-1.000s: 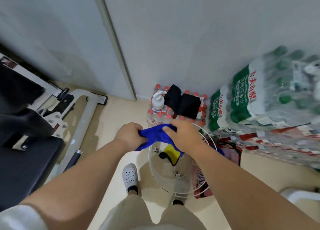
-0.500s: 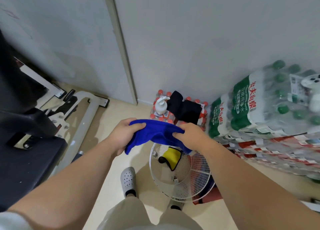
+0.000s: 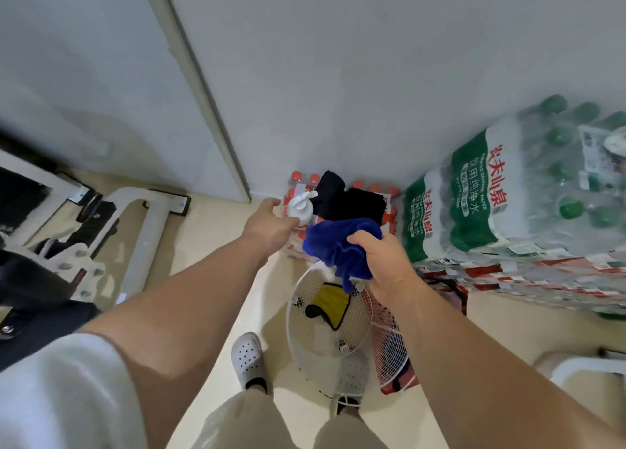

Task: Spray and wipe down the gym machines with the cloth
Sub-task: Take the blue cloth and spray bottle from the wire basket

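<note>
"农夫山泉" and "饮用纯净水" on water packs point(image 3: 474, 191)

Spray bottle point(image 3: 299, 208) on bottle pack point(image 3: 374, 188) against wall point(image 3: 372, 76), cloth point(image 3: 338, 245) in right hand point(image 3: 384, 262) above fan grille point(image 3: 315, 340), water packs point(image 3: 491, 204) right (machine point(image 3: 142, 245) left)

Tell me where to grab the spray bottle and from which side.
I would grip the spray bottle round the neck under its white head, from the left with the left hand: it stands upright, its nozzle points right, and a black cloth crowds that side.

Water packs point(image 3: 491, 191) beside fan grille point(image 3: 315, 343)
</note>
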